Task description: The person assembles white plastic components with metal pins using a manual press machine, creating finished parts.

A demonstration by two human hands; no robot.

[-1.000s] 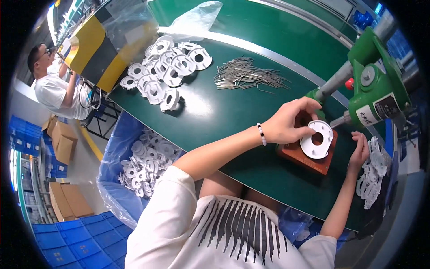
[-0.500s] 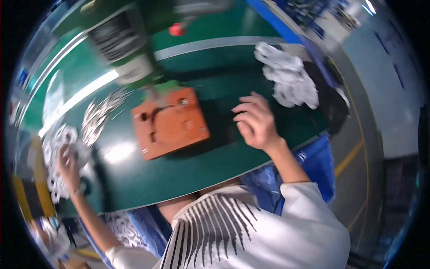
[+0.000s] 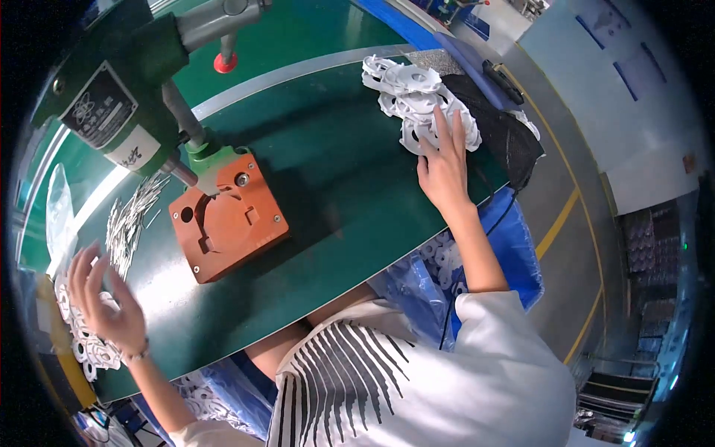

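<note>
Biggest first: my dark-green flat tabletop (image 3: 335, 194) fills the middle of the frame. At upper left looms the green metal press (image 3: 153, 41), its narrow steel tip angled over the orange square block (image 3: 231, 223), whose recess holds no part. Anything under that tip could get pinched, I'd say, should the tip drop.

Upper right of centre, the heap of flat white plastic ring-shaped parts (image 3: 406, 80) lies overlapped, beside a crumpled black cloth (image 3: 495, 123). If rims are hooked together, lifting one could drag neighbours along. Far lower left sits the second pile of white plastic rings (image 3: 93, 350), partly hidden behind my wrist.

My left hand (image 3: 115, 313) is there, fingers raised and well apart, nothing visibly gripped. My right hand (image 3: 447, 171) has its fingers loosely spread across the heap; whether the tips press on a ring, I can't tell.

Smallest, thin silvery metal pins (image 3: 128, 231) lie loose near my left fingers; a careless sweep might scatter them.
</note>
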